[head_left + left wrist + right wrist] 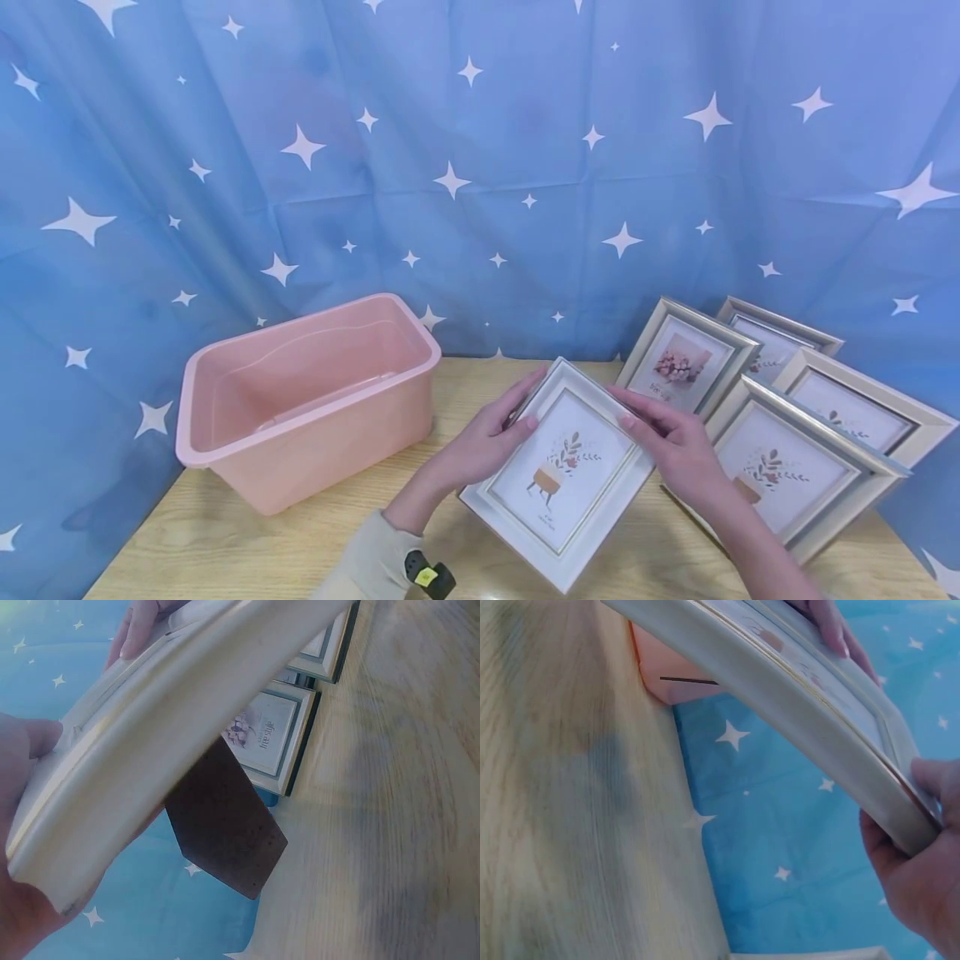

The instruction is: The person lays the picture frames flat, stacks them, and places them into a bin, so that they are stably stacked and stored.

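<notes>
Both hands hold a white picture frame (517,517) with a thin gold inner line and a plant print, tilted above the table. On its upper left edge the left hand (491,433) grips, thumb on the front and fingers behind. My right hand (675,446) grips the upper right edge the same way. In the left wrist view a dark brown stand flap (225,825) juts out from the frame's back. The right wrist view shows the frame's side edge (802,742) between thumb and fingers. The fingers behind the frame are mostly hidden.
A pink plastic bin (315,425) stands on the wooden table (202,533) at the left, its opening upward. Several other picture frames (847,500) lean close together at the right, beside the right forearm. Behind the table hangs a blue curtain (517,125) with white stars.
</notes>
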`<state>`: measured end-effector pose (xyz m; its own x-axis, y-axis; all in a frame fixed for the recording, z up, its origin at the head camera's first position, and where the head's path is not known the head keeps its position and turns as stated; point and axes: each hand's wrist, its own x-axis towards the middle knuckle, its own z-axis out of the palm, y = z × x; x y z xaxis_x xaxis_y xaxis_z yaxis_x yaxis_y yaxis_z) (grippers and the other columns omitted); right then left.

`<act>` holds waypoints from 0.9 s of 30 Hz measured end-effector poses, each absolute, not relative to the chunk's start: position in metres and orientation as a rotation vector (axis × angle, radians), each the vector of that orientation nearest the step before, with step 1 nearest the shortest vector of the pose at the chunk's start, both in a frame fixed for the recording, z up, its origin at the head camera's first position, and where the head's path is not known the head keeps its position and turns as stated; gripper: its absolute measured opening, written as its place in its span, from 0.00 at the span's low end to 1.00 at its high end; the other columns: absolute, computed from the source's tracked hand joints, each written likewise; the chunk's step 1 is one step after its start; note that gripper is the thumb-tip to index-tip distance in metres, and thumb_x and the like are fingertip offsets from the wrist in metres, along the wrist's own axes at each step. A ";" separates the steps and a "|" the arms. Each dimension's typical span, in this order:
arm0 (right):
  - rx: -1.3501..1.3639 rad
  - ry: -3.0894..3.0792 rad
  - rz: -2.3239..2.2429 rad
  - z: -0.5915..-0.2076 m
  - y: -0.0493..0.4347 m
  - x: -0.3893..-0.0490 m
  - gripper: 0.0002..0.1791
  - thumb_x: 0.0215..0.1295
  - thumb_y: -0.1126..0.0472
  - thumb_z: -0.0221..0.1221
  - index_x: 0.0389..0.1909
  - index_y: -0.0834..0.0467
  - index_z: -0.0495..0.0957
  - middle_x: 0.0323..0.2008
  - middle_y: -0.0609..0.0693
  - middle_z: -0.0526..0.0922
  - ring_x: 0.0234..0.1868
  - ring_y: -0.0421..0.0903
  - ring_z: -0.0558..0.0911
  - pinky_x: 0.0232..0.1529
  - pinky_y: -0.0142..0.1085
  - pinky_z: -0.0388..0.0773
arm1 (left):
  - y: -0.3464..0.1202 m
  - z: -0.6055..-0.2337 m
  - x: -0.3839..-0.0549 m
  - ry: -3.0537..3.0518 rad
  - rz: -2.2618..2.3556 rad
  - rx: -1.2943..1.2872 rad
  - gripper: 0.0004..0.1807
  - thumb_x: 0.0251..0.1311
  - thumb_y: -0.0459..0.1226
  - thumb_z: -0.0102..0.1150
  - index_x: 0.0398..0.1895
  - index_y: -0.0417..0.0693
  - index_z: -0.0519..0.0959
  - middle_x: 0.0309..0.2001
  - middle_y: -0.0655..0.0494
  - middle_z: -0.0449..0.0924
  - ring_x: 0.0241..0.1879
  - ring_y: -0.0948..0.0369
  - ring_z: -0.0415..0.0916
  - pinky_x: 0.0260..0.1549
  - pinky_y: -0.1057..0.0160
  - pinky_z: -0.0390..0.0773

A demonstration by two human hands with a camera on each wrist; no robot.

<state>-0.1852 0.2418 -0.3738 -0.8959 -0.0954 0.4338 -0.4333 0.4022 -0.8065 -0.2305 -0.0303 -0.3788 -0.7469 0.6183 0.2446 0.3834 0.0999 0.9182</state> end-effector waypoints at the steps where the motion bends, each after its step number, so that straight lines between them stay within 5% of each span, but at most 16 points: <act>1: 0.461 -2.341 1.486 -0.374 0.242 -0.185 0.20 0.75 0.67 0.57 0.65 0.65 0.76 0.56 0.64 0.83 0.42 0.36 0.85 0.39 0.31 0.83 | -0.031 -0.379 -0.231 2.163 1.705 1.001 0.32 0.81 0.42 0.45 0.81 0.78 0.51 0.74 0.58 0.64 0.52 0.62 0.79 0.43 0.61 0.85; 5: 0.461 -2.332 1.459 -0.376 0.241 -0.185 0.20 0.75 0.68 0.58 0.65 0.64 0.77 0.59 0.62 0.81 0.46 0.33 0.84 0.42 0.28 0.82 | -0.032 -0.381 -0.231 2.156 1.696 1.002 0.33 0.81 0.41 0.46 0.82 0.75 0.52 0.75 0.61 0.62 0.51 0.62 0.79 0.40 0.60 0.85; 12: 0.429 -2.309 1.479 -0.378 0.243 -0.182 0.20 0.75 0.68 0.58 0.65 0.65 0.77 0.59 0.41 0.82 0.48 0.30 0.82 0.43 0.26 0.81 | -0.034 -0.386 -0.231 2.155 1.669 1.038 0.32 0.80 0.40 0.46 0.81 0.75 0.54 0.77 0.66 0.59 0.49 0.63 0.80 0.38 0.60 0.85; 21: 0.372 -2.297 1.637 -0.384 0.241 -0.179 0.20 0.75 0.67 0.58 0.65 0.67 0.76 0.49 0.34 0.85 0.39 0.40 0.87 0.34 0.36 0.85 | -0.038 -0.390 -0.231 2.143 1.651 1.035 0.32 0.80 0.39 0.47 0.81 0.74 0.55 0.74 0.61 0.65 0.43 0.63 0.82 0.36 0.60 0.85; 27: 0.348 -2.284 1.664 -0.387 0.238 -0.176 0.20 0.76 0.67 0.57 0.65 0.68 0.75 0.46 0.39 0.88 0.38 0.41 0.87 0.36 0.35 0.85 | -0.042 -0.389 -0.230 2.166 1.626 1.027 0.32 0.80 0.40 0.48 0.81 0.73 0.56 0.74 0.59 0.66 0.41 0.62 0.82 0.37 0.61 0.85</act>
